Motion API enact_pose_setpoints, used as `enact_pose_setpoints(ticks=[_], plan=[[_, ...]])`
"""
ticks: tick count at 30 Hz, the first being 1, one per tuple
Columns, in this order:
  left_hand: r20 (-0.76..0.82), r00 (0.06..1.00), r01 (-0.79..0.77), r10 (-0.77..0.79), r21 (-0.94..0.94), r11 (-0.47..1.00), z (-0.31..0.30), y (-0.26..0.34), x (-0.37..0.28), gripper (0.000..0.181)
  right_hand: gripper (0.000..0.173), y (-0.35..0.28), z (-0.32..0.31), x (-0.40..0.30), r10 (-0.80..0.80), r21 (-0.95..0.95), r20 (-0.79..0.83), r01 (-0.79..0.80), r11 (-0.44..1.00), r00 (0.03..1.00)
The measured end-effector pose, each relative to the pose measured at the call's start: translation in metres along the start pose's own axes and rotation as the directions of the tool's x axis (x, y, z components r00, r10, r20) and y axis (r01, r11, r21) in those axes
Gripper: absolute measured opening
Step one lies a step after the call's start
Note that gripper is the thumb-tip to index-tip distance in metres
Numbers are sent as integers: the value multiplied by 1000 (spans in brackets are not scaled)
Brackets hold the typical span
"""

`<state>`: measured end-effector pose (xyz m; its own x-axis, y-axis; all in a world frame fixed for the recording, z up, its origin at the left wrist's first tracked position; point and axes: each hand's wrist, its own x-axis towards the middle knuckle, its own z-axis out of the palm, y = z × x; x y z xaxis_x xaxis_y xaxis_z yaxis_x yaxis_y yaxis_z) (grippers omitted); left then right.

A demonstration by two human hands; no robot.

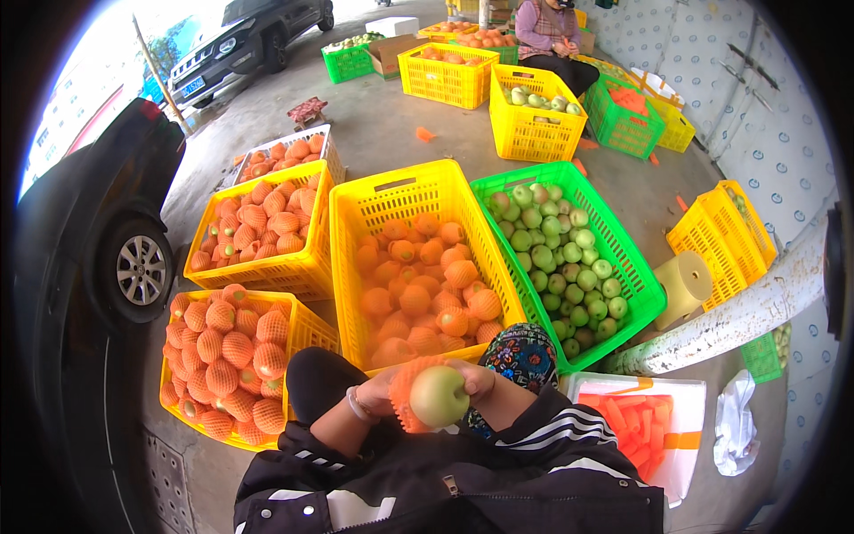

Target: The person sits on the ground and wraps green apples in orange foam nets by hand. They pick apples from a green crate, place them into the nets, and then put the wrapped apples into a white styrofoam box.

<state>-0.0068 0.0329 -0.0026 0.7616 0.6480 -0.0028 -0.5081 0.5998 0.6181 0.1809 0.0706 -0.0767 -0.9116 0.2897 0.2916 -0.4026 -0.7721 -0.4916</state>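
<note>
Close to my lap, a pale green apple (437, 398) sits partly inside an orange foam net sleeve (407, 394). My left hand (379, 392) holds the sleeve from the left, its fingers mostly hidden behind it. On the other side, my right hand (475, 379) grips the apple. Beyond my hands stands a yellow plastic crate (393, 193) holding many sleeved fruits (415, 300). To its right, a bright green crate (640, 287) is filled with bare green apples (550, 227). A white foam box (684, 407) at my right contains loose orange foam sleeves (630, 427).
Yellow crates of sleeved fruit (230, 347) (260, 227) stand at my left, near a parked dark car (80, 267). A white rusty pole (720, 320) slants at right beside a foam roll (684, 280) and stacked yellow crates (720, 240). A seated person (550, 33) is among crates at the back.
</note>
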Motion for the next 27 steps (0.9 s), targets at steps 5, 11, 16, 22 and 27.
enact_pose_setpoints(ticks=[5, 11, 16, 22, 27], plan=[[22, 998, -57, 57, 21, 998, -3, -3, 1, 68, 80, 0, -4, -4, 5, -4, -20, -5, 1000, 1000], [-269, 929, -228, 256, 130, 965, -58, -14, -16, 40, 67, -22, 9, 9, 25, -202, -301, -89, 975, 953], [-630, 373, 33, 681, 742, 669, -59, -20, 1, 24, 69, -7, -15, 21, -229, -547, -594, -178, 818, 771], [-122, 555, 302, 823, 951, -62, -55, -35, 6, 22, 71, 0, -13, 29, -588, -828, -561, -395, 398, 582], [-97, 736, 181, 670, 982, -57, -48, -30, 0, 41, 61, 14, -40, 22, -549, -663, -698, -125, 738, 461]])
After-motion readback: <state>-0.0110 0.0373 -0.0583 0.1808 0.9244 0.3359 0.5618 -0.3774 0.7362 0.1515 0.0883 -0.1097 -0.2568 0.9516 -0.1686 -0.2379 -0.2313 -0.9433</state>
